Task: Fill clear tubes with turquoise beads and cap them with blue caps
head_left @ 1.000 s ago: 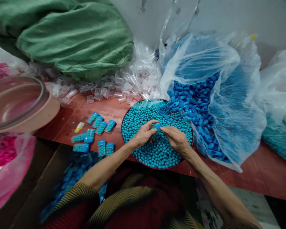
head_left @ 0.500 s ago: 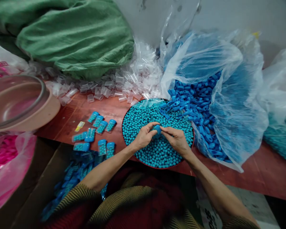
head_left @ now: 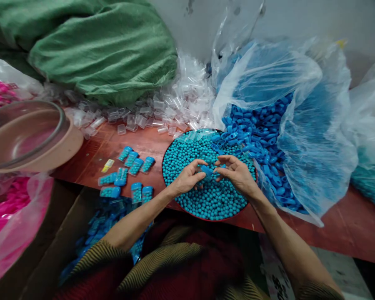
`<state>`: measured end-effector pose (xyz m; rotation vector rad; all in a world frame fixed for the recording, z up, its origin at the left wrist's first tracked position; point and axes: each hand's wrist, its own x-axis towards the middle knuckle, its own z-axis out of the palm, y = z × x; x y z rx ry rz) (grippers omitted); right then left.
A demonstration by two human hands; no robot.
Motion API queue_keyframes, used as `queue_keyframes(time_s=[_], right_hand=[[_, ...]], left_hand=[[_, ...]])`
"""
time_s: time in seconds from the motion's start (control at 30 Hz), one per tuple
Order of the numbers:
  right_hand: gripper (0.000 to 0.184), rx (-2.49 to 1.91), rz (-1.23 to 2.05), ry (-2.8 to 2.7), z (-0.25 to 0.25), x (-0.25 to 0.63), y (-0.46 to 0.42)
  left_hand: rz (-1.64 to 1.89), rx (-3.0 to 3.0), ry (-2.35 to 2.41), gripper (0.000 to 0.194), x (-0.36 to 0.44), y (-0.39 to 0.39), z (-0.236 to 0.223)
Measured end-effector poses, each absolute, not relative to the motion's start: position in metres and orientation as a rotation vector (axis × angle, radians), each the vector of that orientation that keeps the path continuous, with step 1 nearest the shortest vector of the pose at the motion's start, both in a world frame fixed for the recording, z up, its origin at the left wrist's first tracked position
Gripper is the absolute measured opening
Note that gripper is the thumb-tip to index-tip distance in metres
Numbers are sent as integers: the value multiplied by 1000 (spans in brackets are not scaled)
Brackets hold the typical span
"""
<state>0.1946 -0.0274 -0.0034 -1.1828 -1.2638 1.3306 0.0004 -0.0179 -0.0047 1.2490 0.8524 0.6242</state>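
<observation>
The left forearm is angled inward and to the right, and the left hand (head_left: 186,180) is held above a mass of small round turquoise beads (head_left: 218,205) in a wide round container with a thin red rim (head_left: 210,219). A small glossy blue plastic piece (head_left: 207,170) is pinched between the left thumb and index finger, over the middle of the beads. The right forearm is angled inward from the lower right; the right hand (head_left: 240,178) is positioned just beside the piece, its fingers curved and its thumb set apart below the index finger. Blue is also visible at the right fingertips, but whether anything is gripped there cannot be told. The container is supported on a reddish-brown flat tabletop (head_left: 303,235). Small clear plastic containers with blue caps, filled with turquoise beads (head_left: 136,192), are laid to its left; loose blue oval plastic caps (head_left: 258,131) are heaped to its right.
</observation>
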Motion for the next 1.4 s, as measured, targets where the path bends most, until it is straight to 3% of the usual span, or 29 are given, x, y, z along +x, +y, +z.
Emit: queue_keyframes(time_s=[0.13, 0.27, 0.47, 0.67, 0.93, 1.07, 1.17, 1.27, 1.4], right_hand=[[36, -1293, 1160, -1101, -10, 175, -33], [41, -1400, 854, -1503, -13, 163, -47], [92, -1347, 343, -2135, -8, 159, -55], [73, -1366, 77, -2145, -10, 153, -56], [72, -1372, 29, -2091, -27, 141, -64], [71, -1517, 154, -2262, -17, 138, -68], [55, -1537, 200, -2284, -10, 157, -54], [32, -1621, 86, -2095, -14, 187, -22], [32, -1663, -77, -2031, -26, 211, 24]], left_hand=[[676, 1312, 915, 38, 5, -26, -5], [877, 1400, 1018, 44, 13, -31, -4], [934, 1370, 941, 41, 15, -31, 0], [947, 1285, 879, 23, 17, -35, 6], [900, 1307, 1091, 15, 20, -44, -1], [807, 1583, 1194, 20, -1, -39, -1], [825, 1677, 1340, 30, -37, -28, 0], [863, 1701, 1571, 35, -86, -19, 0], [717, 1800, 2076, 43, -135, -12, -1]])
